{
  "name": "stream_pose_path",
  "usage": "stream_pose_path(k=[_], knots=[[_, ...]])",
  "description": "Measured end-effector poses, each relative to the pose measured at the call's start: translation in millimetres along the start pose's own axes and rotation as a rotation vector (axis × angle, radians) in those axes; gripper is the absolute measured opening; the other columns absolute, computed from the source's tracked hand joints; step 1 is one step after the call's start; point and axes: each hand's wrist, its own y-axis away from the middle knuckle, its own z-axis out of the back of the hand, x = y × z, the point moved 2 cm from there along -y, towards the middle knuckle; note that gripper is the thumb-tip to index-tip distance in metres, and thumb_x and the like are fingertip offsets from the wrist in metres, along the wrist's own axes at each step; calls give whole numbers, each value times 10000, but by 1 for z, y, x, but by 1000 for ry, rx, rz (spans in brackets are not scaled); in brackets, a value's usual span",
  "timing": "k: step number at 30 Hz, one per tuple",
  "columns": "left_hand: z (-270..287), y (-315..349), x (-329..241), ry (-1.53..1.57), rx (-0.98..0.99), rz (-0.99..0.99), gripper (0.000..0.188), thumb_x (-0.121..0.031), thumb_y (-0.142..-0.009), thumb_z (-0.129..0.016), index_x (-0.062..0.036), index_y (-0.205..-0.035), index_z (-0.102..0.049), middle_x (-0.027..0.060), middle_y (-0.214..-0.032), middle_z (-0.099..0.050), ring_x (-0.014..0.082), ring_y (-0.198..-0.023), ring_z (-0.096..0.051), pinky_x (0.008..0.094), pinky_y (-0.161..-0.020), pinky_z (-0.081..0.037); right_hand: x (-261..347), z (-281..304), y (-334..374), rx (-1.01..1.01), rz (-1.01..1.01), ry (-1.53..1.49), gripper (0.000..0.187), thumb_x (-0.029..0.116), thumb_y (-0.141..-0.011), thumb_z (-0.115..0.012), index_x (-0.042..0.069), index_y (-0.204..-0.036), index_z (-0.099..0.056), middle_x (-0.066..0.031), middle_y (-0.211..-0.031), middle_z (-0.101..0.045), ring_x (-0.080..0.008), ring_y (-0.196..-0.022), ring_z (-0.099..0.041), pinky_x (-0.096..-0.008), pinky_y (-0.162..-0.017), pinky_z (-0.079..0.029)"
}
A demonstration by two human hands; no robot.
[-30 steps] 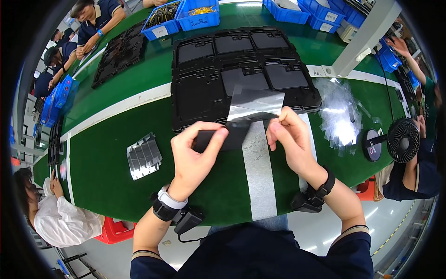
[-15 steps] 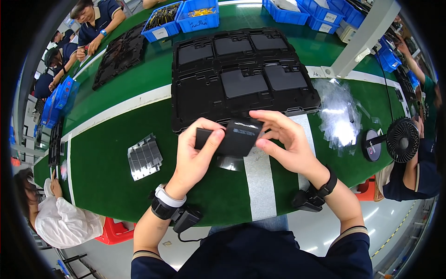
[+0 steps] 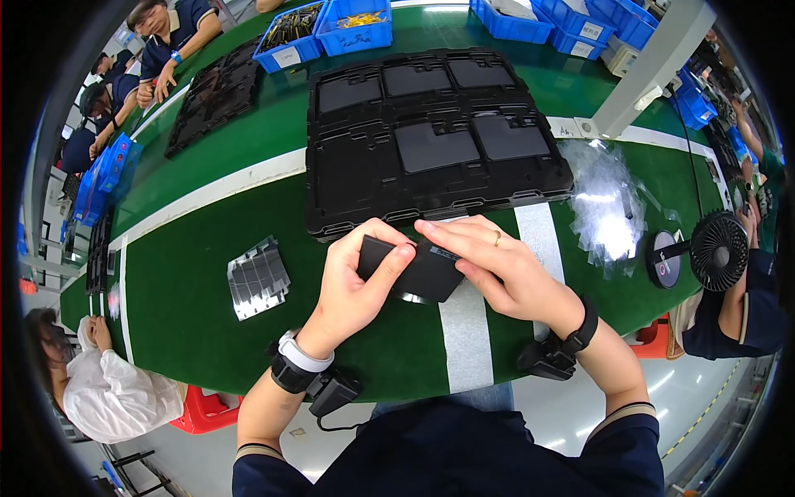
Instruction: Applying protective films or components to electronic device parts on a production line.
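Observation:
A flat black piece with a notched outline (image 3: 437, 280) is held over the green table mat, tilted. My left hand (image 3: 352, 277) grips its left side, thumb on top. My right hand (image 3: 517, 273) closes on its right edge, fingers along the upper corner and thumb beneath them. A small shiny patch shows under the piece's lower edge. Beyond my hands lies a black moulded tray (image 3: 352, 189), with several similar flat black pieces (image 3: 437, 146) in its pockets; its near-left pocket holds none.
Left of my hands lies a sheet of dark and silvery labels (image 3: 258, 278). To the right are a heap of clear film pieces (image 3: 609, 207), a small black fan (image 3: 718, 251) and a grey post (image 3: 654, 70). Blue bins (image 3: 356, 37) line the back. Other people sit around the table.
The black piece has tilted and dropped slightly toward me. My right hand's fingers have moved left and come down along its upper edge, from a looser hold at its side.

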Motion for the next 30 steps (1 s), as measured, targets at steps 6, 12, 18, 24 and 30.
stream_pose_path(k=[6,12,18,24,30], knots=[[-2,2,2,76,-82,45,98,-110,-857,-599,-14,-853,-577,13,-780,-607,41,-685,-529,192,-616,-428,-1,3,4,-273,-1,-15,205,-17,-694,-699,1,-897,-680,-102,-869,-679,-177,-737,-646,-259,-634,-497],[1,0,1,-18,-73,-50,99,-94,-845,-606,0,-858,-579,38,-794,-624,70,-724,-566,212,-655,-450,-19,3,10,-167,-484,-745,201,78,-834,-623,5,-1021,-642,-65,-971,-651,-99,-849,-597,-240,-718,-494],[2,-1,-3,-177,-43,-190,71,-64,-820,-623,0,-829,-593,60,-782,-635,85,-749,-594,225,-673,-465,-20,1,10,-63,-583,-608,146,100,-837,-615,-4,-929,-661,-66,-864,-657,-105,-764,-587,-245,-646,-469],[1,-1,4,-75,69,75,94,-91,-824,-621,-11,-791,-583,26,-660,-586,51,-621,-541,205,-560,-422,-16,1,5,-46,-196,77,262,153,-822,-620,3,-609,-589,-99,-530,-529,-179,-468,-504,-283,-463,-383],[2,-1,7,-82,133,161,138,-107,-793,-635,-16,-706,-579,17,-605,-582,49,-559,-524,209,-502,-393,-17,-3,7,288,-372,-159,324,155,-804,-604,-7,-541,-503,-81,-445,-426,-168,-374,-387,-272,-398,-315]])
